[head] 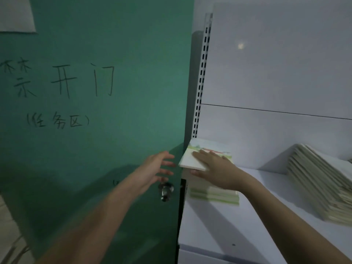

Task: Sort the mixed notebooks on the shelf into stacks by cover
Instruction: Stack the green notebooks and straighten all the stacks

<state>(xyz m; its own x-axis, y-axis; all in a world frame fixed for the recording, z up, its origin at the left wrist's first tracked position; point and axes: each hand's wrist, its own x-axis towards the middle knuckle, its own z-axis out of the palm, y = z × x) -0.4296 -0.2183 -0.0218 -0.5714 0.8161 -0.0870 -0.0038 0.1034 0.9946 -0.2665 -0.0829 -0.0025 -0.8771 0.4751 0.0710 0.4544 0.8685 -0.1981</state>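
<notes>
Green door (99,130) fills the left half of the view. Handwritten dark characters on it read 禁开门, with smaller (任务区) below. A pale sheet (16,14) is stuck at its top left corner. Metal door knob (166,190) sits near the door's right edge, low.

White shelf (219,225) on the right, with a slotted upright rail (202,73) at its left edge and a plain white back panel.

Notebook (202,155) with a pale cover showing green and red streaks lies on top of a stack (214,195) at the shelf's far left, just beside the rail. No cover writing readable; picture blurred.

Right hand (215,168) rests on that top notebook, fingers laid flat across the cover, thumb at its near edge.

Left hand (156,168) hangs in front of the door just above the knob, fingers spread and loose, holding nothing, apart from the notebook.

Second pile of notebooks (320,183) leans at the far right of the shelf, pale green-cream edges showing
</notes>
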